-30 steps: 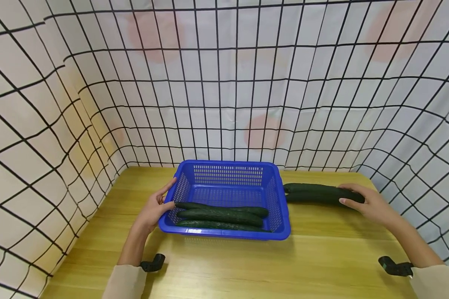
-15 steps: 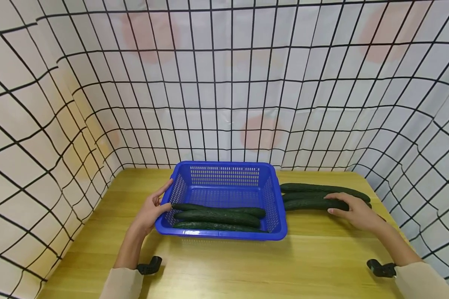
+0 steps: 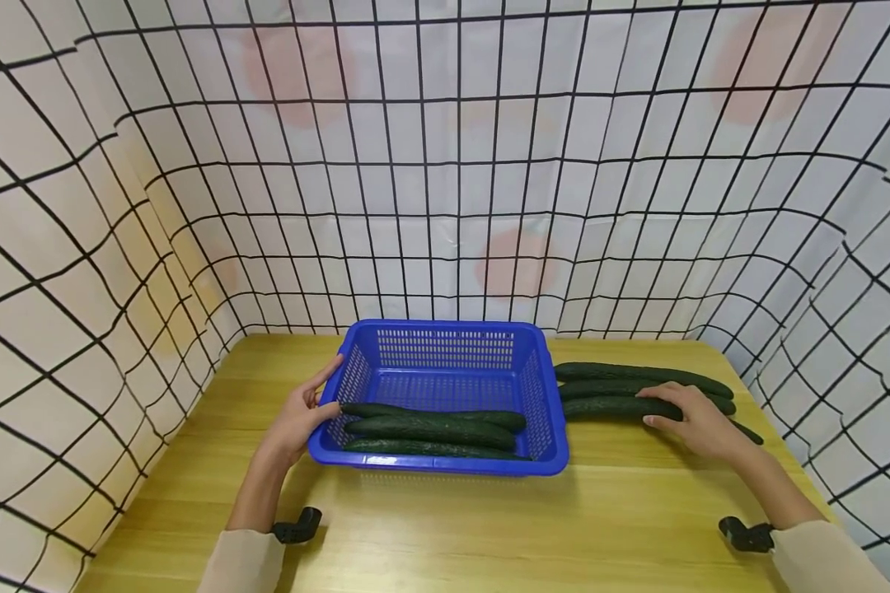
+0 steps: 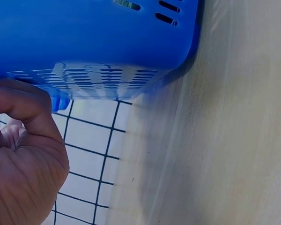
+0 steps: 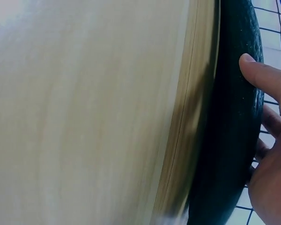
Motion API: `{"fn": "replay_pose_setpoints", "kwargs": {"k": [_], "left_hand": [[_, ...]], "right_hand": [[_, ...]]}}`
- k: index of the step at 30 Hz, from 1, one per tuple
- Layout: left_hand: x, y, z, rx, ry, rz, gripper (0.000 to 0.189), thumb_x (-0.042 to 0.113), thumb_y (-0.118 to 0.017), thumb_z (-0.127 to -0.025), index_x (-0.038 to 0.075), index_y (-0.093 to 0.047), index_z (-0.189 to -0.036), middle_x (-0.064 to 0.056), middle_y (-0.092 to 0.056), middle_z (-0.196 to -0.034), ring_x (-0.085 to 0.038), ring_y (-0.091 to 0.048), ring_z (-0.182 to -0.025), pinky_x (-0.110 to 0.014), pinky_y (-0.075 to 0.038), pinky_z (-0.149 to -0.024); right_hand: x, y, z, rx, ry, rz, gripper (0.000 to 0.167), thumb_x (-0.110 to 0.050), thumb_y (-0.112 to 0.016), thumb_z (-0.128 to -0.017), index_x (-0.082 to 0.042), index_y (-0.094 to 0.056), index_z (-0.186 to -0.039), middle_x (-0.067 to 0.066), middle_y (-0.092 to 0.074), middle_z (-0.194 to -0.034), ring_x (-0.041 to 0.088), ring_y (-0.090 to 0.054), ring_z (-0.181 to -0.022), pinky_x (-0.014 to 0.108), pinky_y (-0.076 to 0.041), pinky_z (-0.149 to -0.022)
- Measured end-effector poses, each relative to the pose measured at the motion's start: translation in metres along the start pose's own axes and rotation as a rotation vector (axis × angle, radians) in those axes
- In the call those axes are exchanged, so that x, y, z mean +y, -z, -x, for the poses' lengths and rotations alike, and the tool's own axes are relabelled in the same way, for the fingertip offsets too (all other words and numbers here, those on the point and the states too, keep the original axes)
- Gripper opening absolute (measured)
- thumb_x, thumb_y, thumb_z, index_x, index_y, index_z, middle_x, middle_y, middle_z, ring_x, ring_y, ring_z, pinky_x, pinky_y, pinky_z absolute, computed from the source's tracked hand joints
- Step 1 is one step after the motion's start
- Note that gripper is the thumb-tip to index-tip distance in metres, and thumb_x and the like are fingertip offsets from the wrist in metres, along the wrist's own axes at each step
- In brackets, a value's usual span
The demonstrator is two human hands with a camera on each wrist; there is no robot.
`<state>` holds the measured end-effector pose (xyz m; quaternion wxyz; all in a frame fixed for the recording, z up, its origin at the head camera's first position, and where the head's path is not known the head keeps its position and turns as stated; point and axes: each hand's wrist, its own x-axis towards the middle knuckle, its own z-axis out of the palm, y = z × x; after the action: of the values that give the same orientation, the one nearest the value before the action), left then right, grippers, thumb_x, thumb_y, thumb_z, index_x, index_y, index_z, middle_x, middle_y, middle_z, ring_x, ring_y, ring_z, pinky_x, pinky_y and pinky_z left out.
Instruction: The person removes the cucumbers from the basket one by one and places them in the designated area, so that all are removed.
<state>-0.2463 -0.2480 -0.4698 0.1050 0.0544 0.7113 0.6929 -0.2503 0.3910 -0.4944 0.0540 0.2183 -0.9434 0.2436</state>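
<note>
A blue basket (image 3: 437, 465) sits on a wooden table (image 3: 445, 527), and the person's left hand (image 3: 297, 420) holds it by its left rim, with the thumb over the edge and the forefinger stretched toward the back. The left wrist view shows other fingers of that hand curled in beside the basket's wall, but their tips are hidden. Inside the basket, against its near side, three dark green cucumbers (image 3: 430, 430) lie roughly lengthwise, close together, and the far part of the basket floor shows its slots. Just to the right of the basket, more cucumbers lie in a close row: a far cucumber (image 3: 645, 373), a middle cucumber (image 3: 601, 387) and a near cucumber (image 3: 601, 407), their left ends beside the basket's right rim. The right hand (image 3: 693, 420) grips the near cucumber toward its right part, thumb on the side facing the person and fingers bent over the other side, so the gap between them is just the cucumber's thickness; whether it is lifted off the table I cannot tell. A dark green tip (image 3: 747, 432) pokes out past the right wrist, and which cucumber it belongs to is unclear. Each wrist carries a small black camera (image 3: 297, 525) near a beige sleeve (image 3: 245, 560), and behind the table a black wire grid (image 3: 458, 215) stands before white cloth (image 3: 415, 189)
</note>
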Motion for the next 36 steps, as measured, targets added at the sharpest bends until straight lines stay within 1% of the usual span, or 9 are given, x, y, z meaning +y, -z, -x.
{"fn": "replay_pose_setpoints", "kwargs": {"k": [4,9,11,16,20,25,30,33,36], "left_hand": [[0.000,0.000,0.001,0.004,-0.002,-0.015,0.087,-0.006,-0.058,-0.093,0.030,-0.024,-0.165,-0.021,-0.069,-0.103,-0.029,-0.076,-0.087,-0.048,-0.065,-0.075],[0.000,-0.001,0.001,0.012,0.003,-0.013,0.087,-0.006,-0.058,-0.093,0.031,-0.025,-0.165,-0.017,-0.066,-0.093,-0.028,-0.076,-0.083,-0.047,-0.065,-0.074],[0.000,-0.001,0.002,0.011,0.005,-0.012,0.087,-0.006,-0.058,-0.093,0.031,-0.025,-0.165,-0.018,-0.066,-0.094,-0.028,-0.076,-0.082,-0.047,-0.065,-0.074],[0.000,-0.002,0.002,-0.002,-0.002,-0.003,0.087,-0.005,-0.058,-0.094,0.030,-0.024,-0.165,-0.025,-0.068,-0.110,-0.030,-0.076,-0.086,-0.048,-0.064,-0.074],[0.000,-0.002,0.001,0.005,0.000,0.001,0.087,-0.006,-0.057,-0.093,0.030,-0.025,-0.165,-0.023,-0.068,-0.106,-0.029,-0.076,-0.086,-0.048,-0.064,-0.075],[0.001,-0.002,0.000,0.016,0.013,0.005,0.087,-0.006,-0.057,-0.092,0.030,-0.026,-0.165,-0.017,-0.067,-0.096,-0.028,-0.076,-0.086,-0.049,-0.064,-0.077],[0.001,-0.003,0.001,0.017,0.010,0.003,0.087,-0.006,-0.057,-0.092,0.029,-0.026,-0.165,-0.020,-0.067,-0.105,-0.027,-0.075,-0.087,-0.049,-0.065,-0.077],[0.000,-0.003,0.000,0.009,-0.007,0.017,0.088,-0.008,-0.057,-0.091,0.028,-0.026,-0.165,-0.020,-0.068,-0.099,-0.025,-0.074,-0.083,-0.046,-0.065,-0.074],[-0.002,-0.003,0.000,0.003,-0.020,0.030,0.088,-0.010,-0.056,-0.090,0.027,-0.027,-0.165,-0.016,-0.068,-0.088,-0.023,-0.074,-0.077,-0.043,-0.066,-0.070]], "right_hand": [[-0.003,0.000,0.000,-0.008,0.012,0.050,0.039,-0.019,-0.073,-0.095,-0.007,-0.066,-0.132,0.020,-0.062,-0.131,0.047,-0.051,-0.119,0.066,-0.044,-0.093],[-0.008,0.001,-0.001,-0.022,-0.021,0.071,0.039,-0.021,-0.074,-0.094,-0.008,-0.068,-0.131,0.020,-0.063,-0.131,0.046,-0.052,-0.118,0.066,-0.046,-0.091],[-0.011,0.002,-0.002,-0.015,-0.043,0.064,0.038,-0.022,-0.074,-0.095,-0.008,-0.068,-0.130,0.019,-0.063,-0.130,0.045,-0.054,-0.118,0.065,-0.047,-0.092],[-0.018,0.006,-0.007,0.001,-0.092,0.043,0.038,-0.025,-0.071,-0.098,-0.005,-0.067,-0.129,0.019,-0.064,-0.129,0.040,-0.059,-0.113,0.060,-0.052,-0.090],[-0.026,0.009,-0.014,0.012,-0.107,0.017,0.041,-0.031,-0.066,-0.101,-0.005,-0.065,-0.132,0.021,-0.063,-0.132,0.042,-0.059,-0.117,0.062,-0.051,-0.093],[-0.042,0.010,-0.025,0.027,-0.080,-0.019,0.042,-0.033,-0.063,-0.102,-0.006,-0.065,-0.134,0.019,-0.062,-0.135,0.043,-0.059,-0.120,0.064,-0.050,-0.097],[-0.067,0.006,-0.040,0.044,-0.037,-0.055,0.041,-0.031,-0.063,-0.102,-0.005,-0.065,-0.133,0.019,-0.065,-0.134,0.042,-0.060,-0.120,0.064,-0.050,-0.098],[-0.084,0.003,-0.050,0.045,-0.009,-0.091,0.039,-0.029,-0.064,-0.102,-0.005,-0.066,-0.133,0.017,-0.066,-0.133,0.039,-0.061,-0.120,0.064,-0.050,-0.100],[-0.102,0.000,-0.059,0.043,0.026,-0.122,0.038,-0.028,-0.064,-0.102,-0.006,-0.067,-0.132,0.015,-0.067,-0.132,0.037,-0.062,-0.119,0.063,-0.051,-0.100]]}}
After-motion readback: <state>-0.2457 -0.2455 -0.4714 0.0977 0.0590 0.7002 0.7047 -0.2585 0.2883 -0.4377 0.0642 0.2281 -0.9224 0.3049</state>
